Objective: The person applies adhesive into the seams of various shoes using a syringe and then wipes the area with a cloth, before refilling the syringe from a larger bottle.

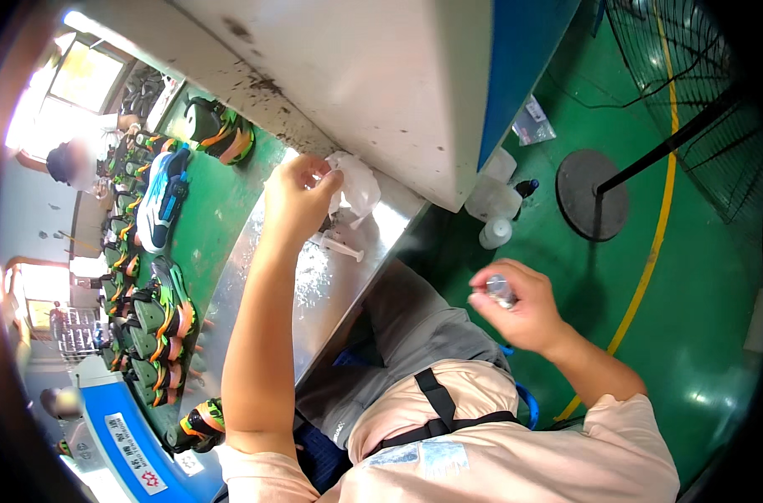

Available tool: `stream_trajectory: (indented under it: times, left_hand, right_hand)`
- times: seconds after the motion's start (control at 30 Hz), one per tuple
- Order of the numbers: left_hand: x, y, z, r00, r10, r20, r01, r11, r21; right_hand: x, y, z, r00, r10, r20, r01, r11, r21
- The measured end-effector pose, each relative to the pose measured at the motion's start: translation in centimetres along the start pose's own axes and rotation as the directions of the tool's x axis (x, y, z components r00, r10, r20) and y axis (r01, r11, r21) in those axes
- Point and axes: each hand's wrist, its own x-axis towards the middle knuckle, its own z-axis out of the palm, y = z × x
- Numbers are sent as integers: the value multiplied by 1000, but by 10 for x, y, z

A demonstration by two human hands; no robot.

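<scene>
My left hand (pixel 302 194) is closed on a crumpled translucent plastic bag (pixel 358 186) at the edge of the shiny metal bench, under the big pale machine body. Just below the bag, a white plastic piece shaped like a small syringe (pixel 343 249) lies on the bench (pixel 268 272). Held off to the right, over the floor, my right hand (pixel 524 308) has its fingers wrapped round a small silvery, cylinder-like object (pixel 500 290). Its exact kind is not clear, as the fingers cover part of it.
A pale machine housing (pixel 373 75) with a blue side overhangs the bench. Rows of green, black and orange shoes (pixel 159 327) stand on the left. Translucent bottles (pixel 492 199) and a round stand base (pixel 578 197) are on the green floor at right. Other people are at far left.
</scene>
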Motion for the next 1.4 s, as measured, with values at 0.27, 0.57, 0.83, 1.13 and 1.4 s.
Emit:
stream_trajectory:
  times: [0.27, 0.57, 0.83, 1.13, 1.4]
  left_hand:
    - [-98, -27, -56, 918, -353, -180, -63, 320, -945]
    - [-164, -86, -104, 834, -409, -370, -243, 329, -912]
    - [-169, -95, -107, 756, -366, -543, -270, 581, -768]
    - [-166, -93, -113, 840, -277, -466, -349, 382, -856]
    - [-131, -79, -104, 950, -22, -312, -225, 647, -729]
  right_hand:
    - [107, -133, 108, 859, -510, 39, 511, 860, 5]
    - [96, -175, 182, 792, -503, 346, 464, 864, 196]
    - [94, -183, 191, 828, -258, 497, 101, 942, 321]
    - [112, -175, 183, 768, -395, 505, 581, 760, -290]
    - [121, -174, 127, 570, -20, 821, 173, 980, -96]
